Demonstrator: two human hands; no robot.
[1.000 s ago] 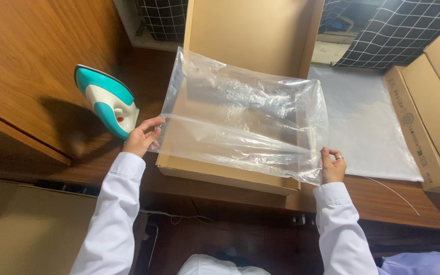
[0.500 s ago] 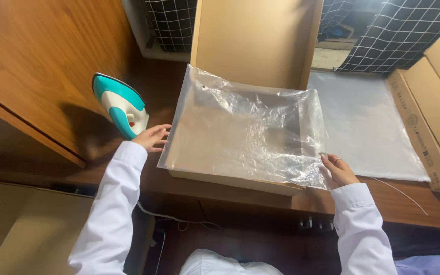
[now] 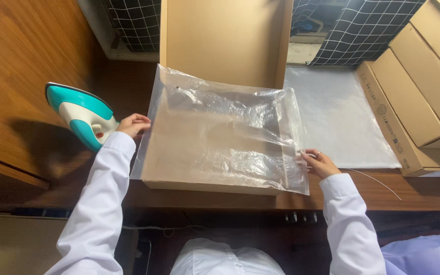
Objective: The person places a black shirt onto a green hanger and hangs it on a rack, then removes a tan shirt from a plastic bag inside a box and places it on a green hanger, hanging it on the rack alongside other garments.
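A clear plastic bag (image 3: 225, 135) lies stretched between left hand (image 3: 133, 125) and right hand (image 3: 321, 163).

There is only 1 camera, and it sits on my head. It looks almost straight down, over my chest and my white sleeves, onto the table (image 3: 413, 191) in front of me. It is close, so my arms fill the bottom. The far edge of the view reaches the wire grid wall (image 3: 378, 30) behind the table.
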